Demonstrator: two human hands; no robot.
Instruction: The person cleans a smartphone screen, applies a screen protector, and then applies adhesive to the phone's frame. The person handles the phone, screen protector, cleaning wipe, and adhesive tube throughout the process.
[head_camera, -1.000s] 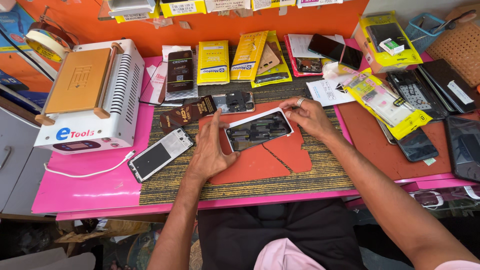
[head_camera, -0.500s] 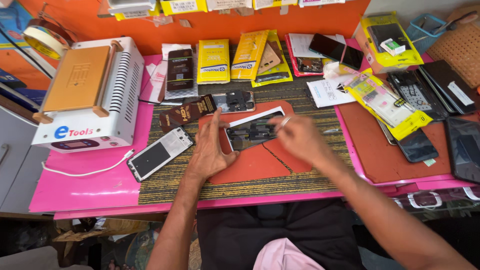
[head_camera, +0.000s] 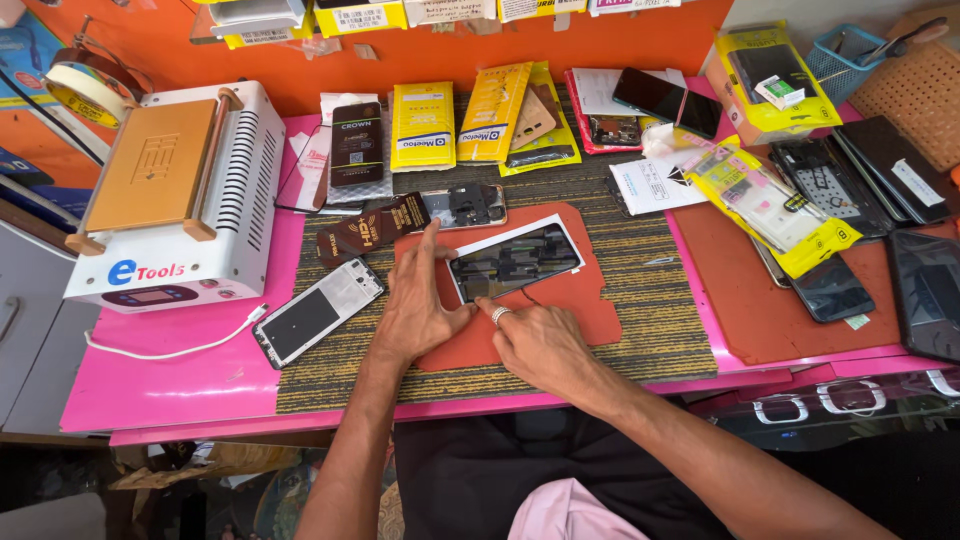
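Observation:
An opened phone (head_camera: 518, 259) with its inner parts showing lies on an orange mat (head_camera: 570, 300) in the middle of the bench. My left hand (head_camera: 415, 305) rests flat on the mat at the phone's left end, index finger stretched toward its upper left corner. My right hand (head_camera: 535, 340), a ring on one finger, presses its fingertips on the phone's near edge. Neither hand lifts the phone.
A white phone frame (head_camera: 315, 322) lies left of my hands, another opened phone (head_camera: 462, 205) and a dark packet (head_camera: 372, 228) behind them. A white heating machine (head_camera: 175, 195) stands at left. Yellow packets (head_camera: 422, 125), phones and screens (head_camera: 925, 290) crowd the back and right.
My right hand has come from the phone's far right corner down to its near edge. The phone stays on the mat under my left hand.

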